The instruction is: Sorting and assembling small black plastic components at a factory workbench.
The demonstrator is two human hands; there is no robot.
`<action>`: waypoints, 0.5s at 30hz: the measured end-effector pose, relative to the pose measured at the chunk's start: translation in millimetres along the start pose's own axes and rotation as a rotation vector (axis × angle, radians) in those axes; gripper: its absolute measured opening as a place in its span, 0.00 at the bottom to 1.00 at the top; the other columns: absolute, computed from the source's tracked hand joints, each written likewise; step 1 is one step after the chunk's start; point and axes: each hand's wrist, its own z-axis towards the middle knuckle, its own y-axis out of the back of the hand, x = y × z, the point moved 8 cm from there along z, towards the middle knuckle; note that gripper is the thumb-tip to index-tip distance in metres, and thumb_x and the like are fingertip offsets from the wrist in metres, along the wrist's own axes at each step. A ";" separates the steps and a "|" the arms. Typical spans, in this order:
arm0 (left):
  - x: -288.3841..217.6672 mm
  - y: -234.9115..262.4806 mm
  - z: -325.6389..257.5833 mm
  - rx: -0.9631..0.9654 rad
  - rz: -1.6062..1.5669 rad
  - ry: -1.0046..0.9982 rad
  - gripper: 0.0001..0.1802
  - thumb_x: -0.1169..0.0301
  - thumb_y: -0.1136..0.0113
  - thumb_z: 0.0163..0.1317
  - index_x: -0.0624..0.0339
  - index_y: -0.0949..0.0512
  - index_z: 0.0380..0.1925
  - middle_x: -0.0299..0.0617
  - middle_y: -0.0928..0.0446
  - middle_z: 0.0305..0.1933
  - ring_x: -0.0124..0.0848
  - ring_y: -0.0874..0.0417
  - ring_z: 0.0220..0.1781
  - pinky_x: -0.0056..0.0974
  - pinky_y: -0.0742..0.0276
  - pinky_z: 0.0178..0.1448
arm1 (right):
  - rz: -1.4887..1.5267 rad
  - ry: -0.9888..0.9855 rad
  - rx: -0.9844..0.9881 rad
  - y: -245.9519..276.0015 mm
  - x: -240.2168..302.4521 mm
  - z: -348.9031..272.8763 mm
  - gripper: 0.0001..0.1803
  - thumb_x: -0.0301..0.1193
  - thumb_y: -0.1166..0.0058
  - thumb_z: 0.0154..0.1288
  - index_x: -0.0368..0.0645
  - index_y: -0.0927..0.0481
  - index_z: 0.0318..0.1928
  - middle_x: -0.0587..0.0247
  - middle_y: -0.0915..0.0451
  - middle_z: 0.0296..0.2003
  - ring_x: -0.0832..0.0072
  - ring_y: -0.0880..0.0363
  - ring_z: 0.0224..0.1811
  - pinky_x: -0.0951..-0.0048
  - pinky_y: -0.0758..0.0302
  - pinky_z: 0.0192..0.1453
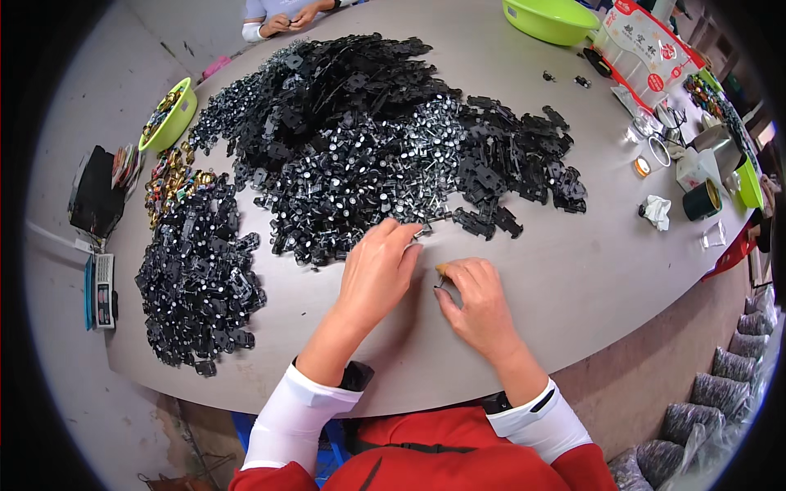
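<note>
Left hand (378,266) lies palm down on the grey table (573,278), fingers stretched toward 12 o'clock, the fingertips pinching a small part (421,232) at the near edge of the central heap (368,180). The part is black with a bright metal end; finer detail cannot be told.

Right hand (479,303) sits just at 3 o'clock of the left, fingers curled, thumb and forefinger closed on a small dark metal piece (440,282). A tan-coloured tip shows above that hand's forefinger; what it is cannot be told.

The central heap consists of black plastic pieces, many carrying silvery round-headed pins that catch the light. At 1 o'clock of the hands lies a looser spread of plain black pieces (516,172) without visible pins. At 9 o'clock is a separate pile of black parts (196,278), also dotted with silver.

A green bowl (168,114) of mixed coloured items stands at 10 o'clock, a second green bowl (553,18) at 1 o'clock. Another person's hands (291,18) rest at the far table edge, at 12 o'clock.
</note>
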 end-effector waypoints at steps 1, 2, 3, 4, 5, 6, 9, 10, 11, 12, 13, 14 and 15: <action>-1.2 -0.7 5.0 0.005 0.000 -0.001 0.11 0.76 0.42 0.57 0.65 0.21 0.41 0.46 0.24 0.31 0.43 0.22 0.31 0.40 0.26 0.35 | 0.001 -0.005 -0.001 -0.4 1.0 0.3 0.18 0.23 0.39 0.49 0.41 0.25 0.43 0.61 0.25 0.40 0.64 0.28 0.46 0.64 0.32 0.51; -4.8 0.9 10.7 -0.018 0.059 -0.039 0.11 0.75 0.41 0.57 0.65 0.21 0.41 0.46 0.24 0.32 0.43 0.22 0.33 0.42 0.27 0.37 | 0.027 -0.010 -0.007 -1.1 3.2 2.2 0.18 0.22 0.39 0.47 0.40 0.24 0.42 0.60 0.24 0.39 0.63 0.27 0.45 0.64 0.32 0.51; -8.5 1.8 14.8 -0.040 0.116 -0.077 0.11 0.75 0.41 0.57 0.64 0.21 0.41 0.46 0.24 0.33 0.43 0.23 0.35 0.43 0.27 0.38 | 0.053 -0.017 -0.011 -1.6 4.6 0.6 0.18 0.21 0.39 0.46 0.39 0.24 0.42 0.59 0.24 0.39 0.61 0.27 0.45 0.63 0.32 0.52; -9.8 -2.0 20.9 -0.015 0.099 -0.049 0.11 0.75 0.40 0.56 0.64 0.21 0.40 0.46 0.24 0.34 0.44 0.24 0.39 0.44 0.28 0.42 | 0.053 -0.022 -0.012 -1.4 4.5 -2.4 0.18 0.21 0.39 0.46 0.39 0.24 0.42 0.59 0.24 0.39 0.61 0.27 0.45 0.63 0.32 0.52; -10.4 -8.1 25.9 -0.011 0.099 -0.050 0.11 0.75 0.40 0.56 0.64 0.21 0.40 0.46 0.24 0.34 0.44 0.24 0.39 0.44 0.28 0.42 | 0.034 -0.015 -0.011 -1.5 5.0 -5.0 0.18 0.22 0.40 0.48 0.40 0.24 0.42 0.60 0.25 0.39 0.63 0.28 0.45 0.63 0.32 0.51; -14.0 -15.0 33.8 0.000 0.146 -0.123 0.11 0.75 0.40 0.55 0.63 0.20 0.40 0.45 0.24 0.34 0.44 0.25 0.39 0.44 0.28 0.44 | 0.019 0.005 -0.014 -1.8 4.8 -2.1 0.17 0.23 0.42 0.49 0.41 0.25 0.43 0.61 0.25 0.39 0.64 0.28 0.46 0.64 0.32 0.51; -21.4 -21.6 46.6 0.017 0.224 -0.173 0.12 0.76 0.41 0.53 0.63 0.20 0.39 0.45 0.24 0.35 0.45 0.26 0.41 0.45 0.29 0.47 | 0.023 -0.029 -0.005 0.1 -0.7 -8.2 0.16 0.22 0.43 0.50 0.41 0.25 0.43 0.61 0.26 0.38 0.63 0.28 0.46 0.64 0.32 0.51; -15.7 -22.6 53.6 0.019 0.240 -0.160 0.12 0.76 0.41 0.53 0.63 0.20 0.40 0.45 0.23 0.36 0.44 0.26 0.41 0.45 0.29 0.47 | 0.022 -0.032 -0.010 0.8 -0.6 -6.7 0.16 0.22 0.43 0.50 0.41 0.25 0.43 0.61 0.26 0.38 0.63 0.28 0.46 0.64 0.32 0.51; -12.4 -24.2 61.8 0.022 0.255 -0.148 0.13 0.77 0.42 0.53 0.63 0.20 0.40 0.44 0.23 0.37 0.44 0.25 0.41 0.45 0.29 0.47 | 0.024 -0.022 -0.008 0.4 1.0 -3.2 0.16 0.23 0.43 0.50 0.41 0.24 0.43 0.61 0.26 0.38 0.63 0.29 0.46 0.64 0.32 0.50; -16.5 -25.9 68.7 0.017 0.262 -0.175 0.14 0.78 0.43 0.52 0.61 0.20 0.41 0.44 0.23 0.38 0.43 0.25 0.42 0.44 0.29 0.46 | 0.024 -0.016 -0.005 0.7 2.6 -2.0 0.16 0.23 0.43 0.50 0.40 0.24 0.42 0.61 0.26 0.38 0.64 0.29 0.46 0.64 0.32 0.50; -20.0 -32.7 74.5 0.025 0.256 -0.183 0.14 0.78 0.43 0.52 0.61 0.20 0.41 0.44 0.23 0.38 0.43 0.25 0.42 0.44 0.29 0.46 | 0.019 -0.028 -0.010 1.4 1.7 -2.1 0.16 0.23 0.43 0.50 0.40 0.24 0.42 0.61 0.26 0.38 0.64 0.29 0.46 0.64 0.32 0.50; -29.0 -46.2 78.6 0.065 0.282 -0.247 0.15 0.79 0.44 0.52 0.60 0.20 0.42 0.43 0.23 0.40 0.42 0.25 0.43 0.43 0.29 0.47 | 0.023 -0.014 -0.006 0.9 2.1 -2.5 0.16 0.23 0.42 0.50 0.40 0.24 0.42 0.61 0.26 0.38 0.64 0.29 0.45 0.64 0.32 0.50; -39.3 -57.9 83.3 0.100 0.310 -0.316 0.17 0.79 0.44 0.51 0.59 0.20 0.43 0.43 0.23 0.41 0.42 0.25 0.44 0.42 0.30 0.47 | 0.024 0.003 -0.007 0.7 1.8 -1.4 0.16 0.23 0.42 0.49 0.40 0.24 0.42 0.61 0.26 0.38 0.64 0.29 0.45 0.65 0.32 0.50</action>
